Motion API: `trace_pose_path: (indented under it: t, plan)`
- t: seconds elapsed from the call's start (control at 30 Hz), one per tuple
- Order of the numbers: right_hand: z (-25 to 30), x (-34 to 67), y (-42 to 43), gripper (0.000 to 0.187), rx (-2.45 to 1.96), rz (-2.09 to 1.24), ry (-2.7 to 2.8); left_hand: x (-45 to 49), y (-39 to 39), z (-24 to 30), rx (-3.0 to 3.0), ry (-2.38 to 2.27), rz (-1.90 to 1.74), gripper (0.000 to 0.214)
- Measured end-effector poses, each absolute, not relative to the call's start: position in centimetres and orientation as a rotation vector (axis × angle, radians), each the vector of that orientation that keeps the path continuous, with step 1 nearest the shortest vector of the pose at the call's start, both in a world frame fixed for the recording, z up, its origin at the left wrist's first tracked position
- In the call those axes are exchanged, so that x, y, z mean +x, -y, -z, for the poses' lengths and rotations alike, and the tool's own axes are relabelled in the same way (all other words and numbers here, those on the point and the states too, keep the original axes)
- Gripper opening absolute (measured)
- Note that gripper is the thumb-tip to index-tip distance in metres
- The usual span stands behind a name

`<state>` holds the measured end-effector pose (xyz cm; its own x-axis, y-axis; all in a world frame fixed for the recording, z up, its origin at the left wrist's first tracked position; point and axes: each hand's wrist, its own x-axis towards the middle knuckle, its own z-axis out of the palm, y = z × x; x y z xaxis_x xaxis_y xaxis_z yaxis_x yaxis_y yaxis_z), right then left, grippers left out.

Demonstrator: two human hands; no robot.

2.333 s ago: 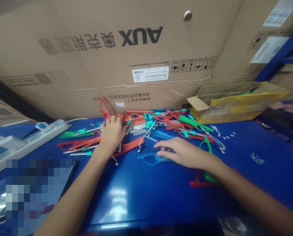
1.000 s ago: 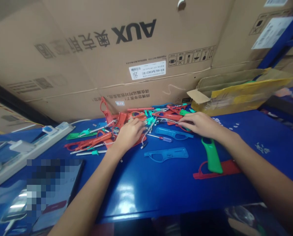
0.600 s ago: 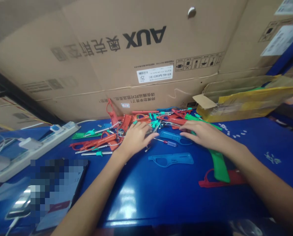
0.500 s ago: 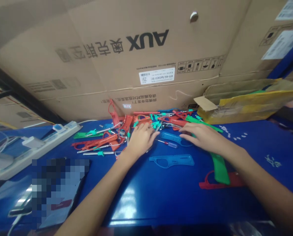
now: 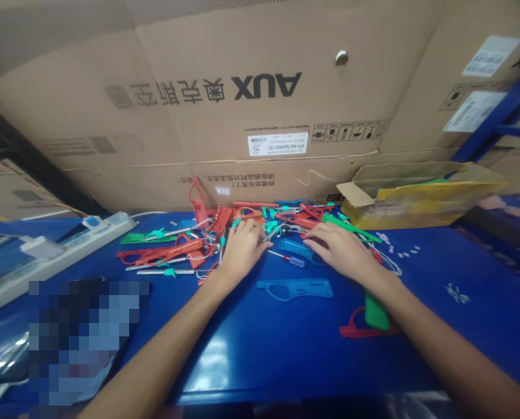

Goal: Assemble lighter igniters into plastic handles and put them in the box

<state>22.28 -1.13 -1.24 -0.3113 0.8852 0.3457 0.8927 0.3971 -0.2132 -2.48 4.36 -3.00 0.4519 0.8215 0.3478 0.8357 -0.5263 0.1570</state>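
My left hand (image 5: pixel 245 250) reaches palm down over a pile of red, green and blue plastic lighter casings with metal tubes. Its fingers are bent but apart, their tips partly lost among the parts. My right hand (image 5: pixel 341 247) hovers over the pile's right side, thumb and fingers apart, beside a blue lighter casing half (image 5: pixel 297 249). Between the hands lies a small screwdriver (image 5: pixel 291 259) with a clear handle. Nearer me rests another blue casing half (image 5: pixel 297 289). A green casing (image 5: pixel 376 311) overlaps a red casing (image 5: pixel 351 330) beside my right forearm.
A large cardboard box (image 5: pixel 177 134) walls off the back. At right stands an open carton (image 5: pixel 417 212) with yellow tape. White bits (image 5: pixel 457 294) are scattered on the blue table (image 5: pixel 229 349). A power strip (image 5: pixel 77 247) and a pixelated item (image 5: pixel 85 337) lie at left.
The camera view has tilted up and shifted slightly. My right hand has moved a little left, further into the pile. A red piece with white wires now shows beside its wrist.
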Motion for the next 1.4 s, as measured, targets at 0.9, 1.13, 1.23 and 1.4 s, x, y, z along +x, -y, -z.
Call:
trace_pose_path:
  t: [0.9, 1.13, 1.23, 1.4]
  plan:
    - [-0.7, 21.4, 1.1, 0.040, -1.196, -0.923, 1.504, 0.5, -1.8, 1.4, -3.244, 1.965, 2.166, 0.047]
    - [-1.5, 21.3, 2.2, 0.042, -1.154, -0.804, 1.584, 0.3, -0.8, 0.5, -4.061, 1.541, 1.077, 0.030]
    - [-1.2, 21.1, 2.2, 0.035, -1.101, -0.866, 1.572, 0.2, -0.9, 0.3, -4.237, 1.417, 0.987, 0.034]
    - [-0.6, 20.1, 2.6, 0.036, -1.062, -0.977, 1.605, -0.3, -1.7, 1.4, -4.017, 1.502, 1.801, 0.037]
